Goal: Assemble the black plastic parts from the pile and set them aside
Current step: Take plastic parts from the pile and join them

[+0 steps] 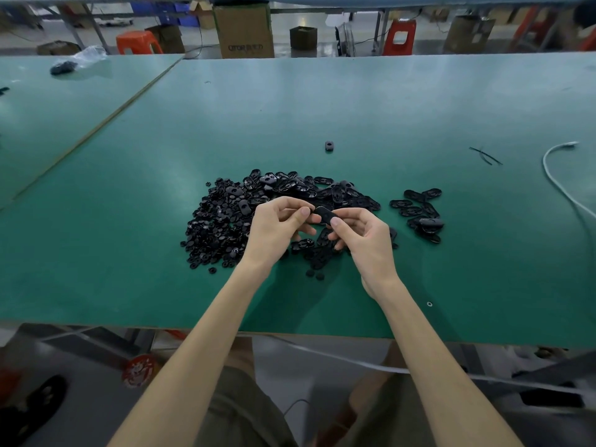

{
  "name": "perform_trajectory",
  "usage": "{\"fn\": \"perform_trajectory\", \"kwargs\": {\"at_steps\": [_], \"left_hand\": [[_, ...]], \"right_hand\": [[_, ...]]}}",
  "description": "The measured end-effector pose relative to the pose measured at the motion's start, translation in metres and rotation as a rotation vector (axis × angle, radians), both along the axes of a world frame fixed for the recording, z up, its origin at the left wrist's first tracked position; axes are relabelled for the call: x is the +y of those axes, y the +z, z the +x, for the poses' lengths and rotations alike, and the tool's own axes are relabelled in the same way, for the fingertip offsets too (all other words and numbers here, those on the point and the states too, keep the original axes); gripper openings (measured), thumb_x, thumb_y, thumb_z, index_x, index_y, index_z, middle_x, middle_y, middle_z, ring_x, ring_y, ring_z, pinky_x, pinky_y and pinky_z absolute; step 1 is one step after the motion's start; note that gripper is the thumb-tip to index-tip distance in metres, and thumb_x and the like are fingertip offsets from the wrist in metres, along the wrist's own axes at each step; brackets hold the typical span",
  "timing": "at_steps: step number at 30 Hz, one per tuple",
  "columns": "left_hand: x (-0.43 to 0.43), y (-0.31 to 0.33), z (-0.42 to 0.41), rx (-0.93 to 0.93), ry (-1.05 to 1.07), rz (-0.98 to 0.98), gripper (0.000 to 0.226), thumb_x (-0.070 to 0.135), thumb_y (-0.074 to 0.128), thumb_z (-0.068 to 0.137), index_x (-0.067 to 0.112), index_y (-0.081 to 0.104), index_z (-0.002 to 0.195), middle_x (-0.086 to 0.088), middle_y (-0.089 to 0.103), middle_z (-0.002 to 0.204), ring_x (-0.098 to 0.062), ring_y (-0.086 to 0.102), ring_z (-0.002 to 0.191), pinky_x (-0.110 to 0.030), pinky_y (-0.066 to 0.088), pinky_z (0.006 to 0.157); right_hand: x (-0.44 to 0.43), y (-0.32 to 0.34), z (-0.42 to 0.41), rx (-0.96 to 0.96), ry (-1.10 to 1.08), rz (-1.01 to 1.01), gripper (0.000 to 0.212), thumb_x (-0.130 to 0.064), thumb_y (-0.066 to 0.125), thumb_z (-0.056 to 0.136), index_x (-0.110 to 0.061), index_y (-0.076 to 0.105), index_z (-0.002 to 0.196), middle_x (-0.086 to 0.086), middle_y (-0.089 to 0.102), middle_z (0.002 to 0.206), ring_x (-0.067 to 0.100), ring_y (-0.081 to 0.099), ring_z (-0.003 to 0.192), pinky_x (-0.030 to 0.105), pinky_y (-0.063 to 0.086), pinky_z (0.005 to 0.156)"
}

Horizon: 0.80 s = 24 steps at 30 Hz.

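Pinching a black oval plastic part [325, 215] between curled fingertips of left hand [278, 228] and right hand [362, 237] (thumbs on top), above the pile of loose black plastic pieces [225, 221] on the green table [322, 108].

Both bare forearms reach forward and converge, wrists apart and fingertips meeting. The left hand [277, 227] curls its fingers, thumb and forefinger pinching one end of a small black part [325, 215]. The right hand [361, 235] pinches the other end — thumb on top, the remaining fingers loosely bent.
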<state>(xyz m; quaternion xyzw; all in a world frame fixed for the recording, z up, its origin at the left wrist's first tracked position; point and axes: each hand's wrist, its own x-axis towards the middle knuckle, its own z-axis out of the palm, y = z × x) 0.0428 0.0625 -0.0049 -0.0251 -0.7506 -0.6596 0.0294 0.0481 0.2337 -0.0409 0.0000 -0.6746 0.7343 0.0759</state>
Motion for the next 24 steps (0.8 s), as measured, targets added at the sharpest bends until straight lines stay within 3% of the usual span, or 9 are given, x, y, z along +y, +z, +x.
{"fn": "perform_trajectory", "kwargs": {"at_steps": [6,14,17,24], "left_hand": [[0.006,-0.001,-0.002,0.053,-0.003,-0.121,0.003,0.011,0.067,0.099,0.01,0.064,0.098,0.0,0.08,0.085,-0.02,0.075,0.067,-0.019,0.049,0.058],[0.01,-0.008,-0.005,0.103,0.082,-0.354,0.015,0.023,0.079,0.091,0.031,0.07,0.082,0.014,0.067,0.07,0.003,0.059,0.06,-0.012,0.044,0.063],[0.011,-0.009,-0.004,0.097,0.081,-0.382,0.01,0.025,0.08,0.09,0.029,0.073,0.083,0.017,0.066,0.067,0.008,0.057,0.058,-0.01,0.042,0.061],[0.012,-0.011,-0.001,0.114,0.109,-0.434,0.009,0.026,0.08,0.09,0.025,0.072,0.086,0.015,0.068,0.079,0.01,0.056,0.068,-0.008,0.041,0.063]], "right_hand": [[0.0,0.0,0.001,0.015,0.011,-0.018,0.01,-0.005,0.074,0.095,-0.012,0.074,0.103,-0.001,0.078,0.084,0.012,0.07,0.072,0.024,0.056,0.061],[0.001,-0.002,0.001,0.024,0.018,-0.021,0.011,-0.004,0.074,0.095,-0.012,0.076,0.103,-0.001,0.077,0.084,0.012,0.069,0.072,0.024,0.055,0.061],[0.002,-0.002,0.0,0.021,0.025,-0.021,0.013,-0.003,0.075,0.094,-0.013,0.076,0.102,0.001,0.077,0.083,0.012,0.069,0.072,0.024,0.055,0.062],[0.002,-0.001,0.002,0.02,0.052,-0.02,0.013,-0.001,0.077,0.092,-0.011,0.077,0.101,0.004,0.078,0.082,0.012,0.069,0.07,0.023,0.055,0.062]]}}
